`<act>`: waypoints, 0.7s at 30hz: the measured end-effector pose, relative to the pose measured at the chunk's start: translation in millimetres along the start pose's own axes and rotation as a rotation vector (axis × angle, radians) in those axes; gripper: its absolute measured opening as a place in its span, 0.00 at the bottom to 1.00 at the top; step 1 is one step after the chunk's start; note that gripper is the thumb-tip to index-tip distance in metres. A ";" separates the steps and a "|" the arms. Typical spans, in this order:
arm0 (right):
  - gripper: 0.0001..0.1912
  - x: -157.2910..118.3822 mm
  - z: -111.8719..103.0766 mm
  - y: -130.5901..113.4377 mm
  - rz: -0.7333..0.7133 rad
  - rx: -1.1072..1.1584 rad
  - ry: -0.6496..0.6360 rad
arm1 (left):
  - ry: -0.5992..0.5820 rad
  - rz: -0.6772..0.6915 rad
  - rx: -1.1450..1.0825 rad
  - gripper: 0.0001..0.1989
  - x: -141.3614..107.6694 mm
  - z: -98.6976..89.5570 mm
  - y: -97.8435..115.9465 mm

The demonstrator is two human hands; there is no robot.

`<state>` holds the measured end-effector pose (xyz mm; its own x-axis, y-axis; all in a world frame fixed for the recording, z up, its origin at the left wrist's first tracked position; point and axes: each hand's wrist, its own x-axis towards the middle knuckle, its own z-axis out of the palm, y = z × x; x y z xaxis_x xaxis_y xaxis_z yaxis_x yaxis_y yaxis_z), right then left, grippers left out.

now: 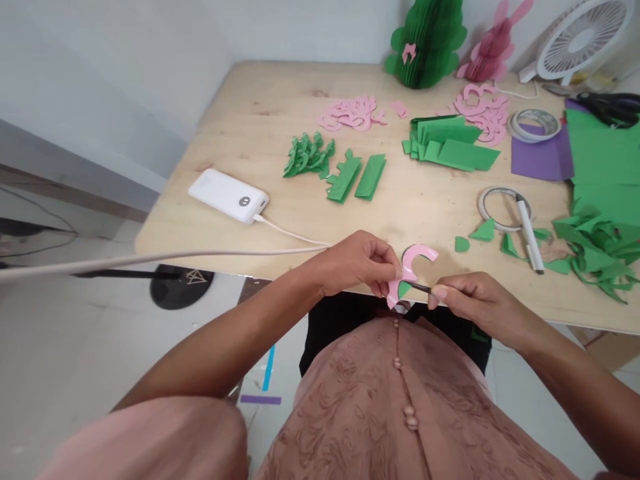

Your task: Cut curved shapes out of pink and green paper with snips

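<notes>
Near the table's front edge, my left hand (364,263) pinches a curved pink paper piece (417,255) between thumb and fingers. A thin dark-tipped tool (421,288) is held in my right hand (470,298), its tip touching the pink piece. What kind of tool it is cannot be made out. A bit of green (404,289) shows beside the pink paper. Folded green pieces (345,179) and a pile of cut green shapes (307,155) lie farther back on the table.
A white power bank (227,193) with a cable is at the left. Pink cutouts (353,113), folded green strips (453,141), tape rolls (535,125), a marker (529,233), green scraps (600,247), black-handled scissors (613,107) and a white fan (580,40) occupy the back and right.
</notes>
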<state>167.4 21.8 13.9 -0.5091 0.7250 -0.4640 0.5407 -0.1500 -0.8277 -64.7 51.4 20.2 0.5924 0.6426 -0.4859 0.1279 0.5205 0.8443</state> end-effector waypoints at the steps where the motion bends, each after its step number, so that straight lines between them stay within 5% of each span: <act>1: 0.23 -0.1 -0.1 0.0 0.000 -0.001 -0.001 | 0.001 0.000 0.002 0.02 0.0 0.1 0.5; 21: 0.24 0.9 1.2 -0.6 -0.018 -0.036 0.023 | -0.007 -0.008 0.003 0.03 0.4 -0.1 -0.2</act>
<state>165.8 21.7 13.6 -0.5034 0.7428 -0.4414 0.5558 -0.1128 -0.8236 -64.5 51.6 19.7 0.5969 0.6346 -0.4909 0.1348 0.5238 0.8411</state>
